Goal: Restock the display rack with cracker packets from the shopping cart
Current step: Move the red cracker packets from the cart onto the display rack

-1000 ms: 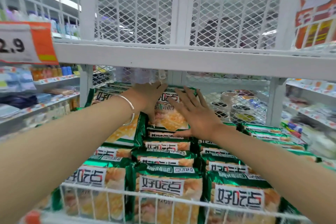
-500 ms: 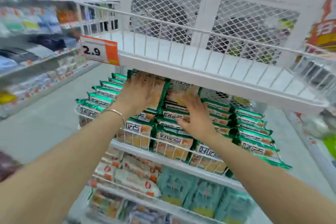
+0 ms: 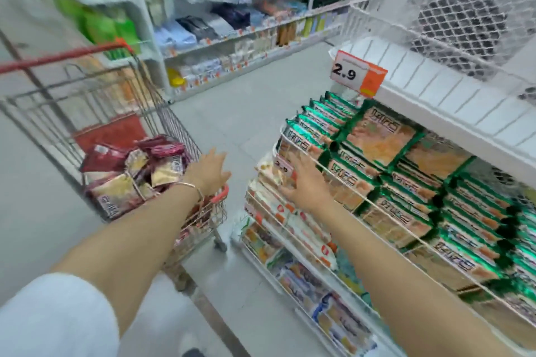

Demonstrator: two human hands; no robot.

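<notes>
A white wire display rack (image 3: 452, 113) fills the right side. Its middle shelf is packed with green cracker packets (image 3: 380, 139) in stacked rows. On the left stands a shopping cart (image 3: 171, 124) with a red handle, holding a heap of dark red and gold packets (image 3: 136, 171). My left hand (image 3: 207, 171), with a bangle on its wrist, hovers open over the cart's near corner, holding nothing. My right hand (image 3: 303, 182) is open in front of the rack's left corner, fingers spread, holding nothing.
An orange and white price tag reading 2.9 (image 3: 358, 74) hangs from the upper shelf's edge. Lower rack shelves (image 3: 293, 226) hold white and blue packets. Store shelving with goods (image 3: 246, 9) runs along the back. Grey floor (image 3: 232, 101) lies between cart and rack.
Both hands have left the green packets on the middle shelf and swung left. The view has turned toward the cart, which was out of sight before.
</notes>
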